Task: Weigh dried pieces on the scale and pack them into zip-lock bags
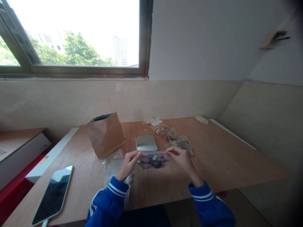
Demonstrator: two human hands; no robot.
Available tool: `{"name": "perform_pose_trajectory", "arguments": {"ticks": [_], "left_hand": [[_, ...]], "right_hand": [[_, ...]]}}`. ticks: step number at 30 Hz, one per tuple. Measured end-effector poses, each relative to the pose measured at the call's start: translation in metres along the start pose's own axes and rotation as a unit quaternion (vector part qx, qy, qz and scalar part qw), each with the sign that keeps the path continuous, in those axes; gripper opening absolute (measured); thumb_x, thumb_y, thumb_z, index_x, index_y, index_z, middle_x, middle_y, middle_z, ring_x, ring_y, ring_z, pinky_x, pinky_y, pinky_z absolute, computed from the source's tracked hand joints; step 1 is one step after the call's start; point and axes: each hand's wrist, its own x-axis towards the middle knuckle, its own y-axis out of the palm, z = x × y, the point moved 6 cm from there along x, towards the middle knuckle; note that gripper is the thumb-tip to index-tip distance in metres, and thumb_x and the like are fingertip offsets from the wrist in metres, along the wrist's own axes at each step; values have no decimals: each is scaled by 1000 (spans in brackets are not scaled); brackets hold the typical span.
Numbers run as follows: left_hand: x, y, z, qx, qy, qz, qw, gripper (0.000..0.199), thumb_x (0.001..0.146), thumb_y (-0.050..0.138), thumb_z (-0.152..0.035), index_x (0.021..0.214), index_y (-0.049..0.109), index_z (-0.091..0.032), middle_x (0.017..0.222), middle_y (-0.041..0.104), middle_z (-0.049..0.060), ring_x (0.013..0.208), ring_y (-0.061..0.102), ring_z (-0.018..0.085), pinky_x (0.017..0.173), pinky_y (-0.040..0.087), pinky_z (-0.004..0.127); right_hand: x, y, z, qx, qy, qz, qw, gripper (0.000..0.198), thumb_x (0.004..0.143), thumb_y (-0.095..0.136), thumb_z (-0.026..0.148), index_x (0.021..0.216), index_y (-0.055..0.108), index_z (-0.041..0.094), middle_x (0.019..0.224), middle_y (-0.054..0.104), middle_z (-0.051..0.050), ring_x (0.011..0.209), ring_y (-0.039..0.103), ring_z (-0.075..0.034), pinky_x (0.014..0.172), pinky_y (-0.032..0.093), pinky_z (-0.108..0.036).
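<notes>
A clear zip bag (152, 160) with dark and brownish pieces inside is stretched between my two hands. My left hand (130, 162) pinches its top left corner, while my right hand (181, 159) pinches the top right corner. Along the upper edge, a reddish seal line runs straight from hand to hand. Just behind the bag lies a small scale with a silvery plate (146, 142). Beside my left forearm are flat clear bags (113, 165), partly hidden by my sleeve.
An open brown paper bag (106, 134) stands at the back left. Filled clear bags (169, 134) lie behind my right hand. Near the wall are scraps of white paper (156, 121) and a crumpled tissue (201, 119). A tablet (54, 192) with a cable rests at the left table edge.
</notes>
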Motion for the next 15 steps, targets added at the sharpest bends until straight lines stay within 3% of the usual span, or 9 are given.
{"name": "perform_pose_trajectory", "arguments": {"ticks": [3, 6, 8, 10, 13, 15], "left_hand": [[3, -12, -14, 77, 31, 3, 997, 36, 92, 47, -43, 92, 74, -19, 92, 72, 7, 88, 64, 21, 82, 48, 30], [0, -42, -43, 182, 90, -105, 974, 32, 95, 42, -37, 102, 70, -22, 103, 70, 6, 100, 62, 21, 89, 46, 32], [-5, -67, -71, 264, 140, -201, 933, 29, 95, 43, -34, 106, 67, -23, 114, 67, 6, 110, 58, 22, 95, 43, 35], [-4, -89, -96, 348, 169, -258, 885, 29, 93, 45, -33, 114, 64, -25, 133, 57, 5, 123, 50, 24, 106, 35, 41], [7, -128, -120, 424, 151, -368, 814, 36, 92, 46, -32, 126, 57, -26, 145, 45, 4, 133, 40, 25, 113, 25, 43], [19, -153, -124, 450, 125, -420, 778, 40, 91, 47, -31, 131, 53, -25, 150, 39, 5, 139, 30, 26, 115, 19, 44]], "right_hand": [[6, -31, -40, 66, 81, -8, 994, 36, 77, 64, 55, 73, 70, 20, 69, 69, -4, 63, 63, -19, 60, 48, -29], [16, -62, -85, 37, 127, 24, 991, 43, 75, 62, 59, 74, 68, 17, 54, 60, -2, 51, 54, -18, 50, 43, -29], [22, -80, -104, -42, 116, 0, 992, 44, 77, 59, 59, 83, 69, 17, 70, 66, -8, 63, 60, -22, 58, 47, -33], [22, -89, -112, -174, 96, -69, 978, 44, 81, 56, 54, 99, 67, 16, 96, 68, -16, 88, 62, -29, 75, 49, -41], [7, -69, -106, -339, 86, -149, 925, 45, 86, 50, 44, 120, 59, 15, 123, 57, -22, 114, 51, -36, 92, 42, -52], [-7, -35, -102, -382, 84, -131, 911, 47, 88, 46, 46, 125, 56, 18, 135, 48, -20, 120, 47, -37, 94, 41, -55]]}}
